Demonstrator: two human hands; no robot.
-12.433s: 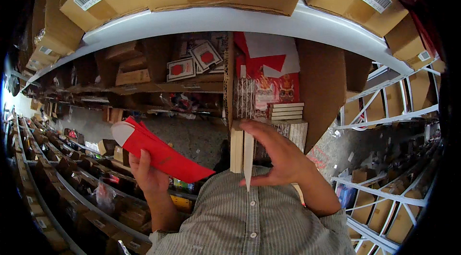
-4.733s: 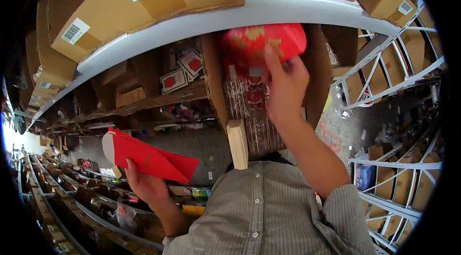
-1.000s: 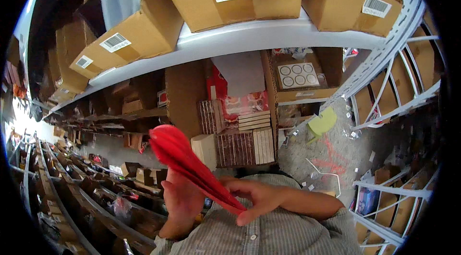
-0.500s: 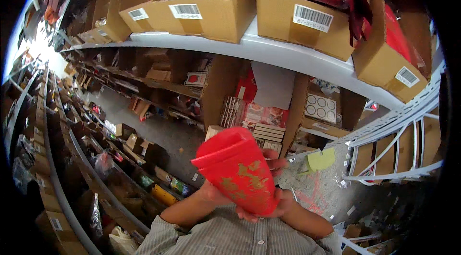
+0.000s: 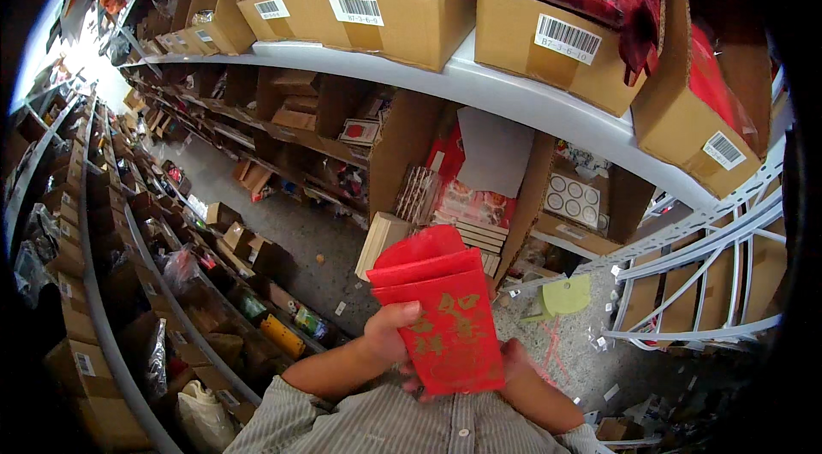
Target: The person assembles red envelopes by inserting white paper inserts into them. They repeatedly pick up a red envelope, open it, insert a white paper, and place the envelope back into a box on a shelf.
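A small stack of red envelopes with gold printed characters is held in front of my chest, flaps upward. My left hand grips its left side, thumb across the front and fingers curled behind. At the lower right edge of the stack is my right hand; its fingers are hidden behind the envelopes, so its grip does not show.
Above stands a white metal shelf with open cardboard boxes bearing barcode labels. Beneath it, a lower box holds red and white packets. A yellow-green stool stands on the floor at right. Bins line the left.
The envelopes have turned from a bent, tilted pose to flat, front facing up. My left thumb has come onto their front, while my right hand has shifted to the right edge.
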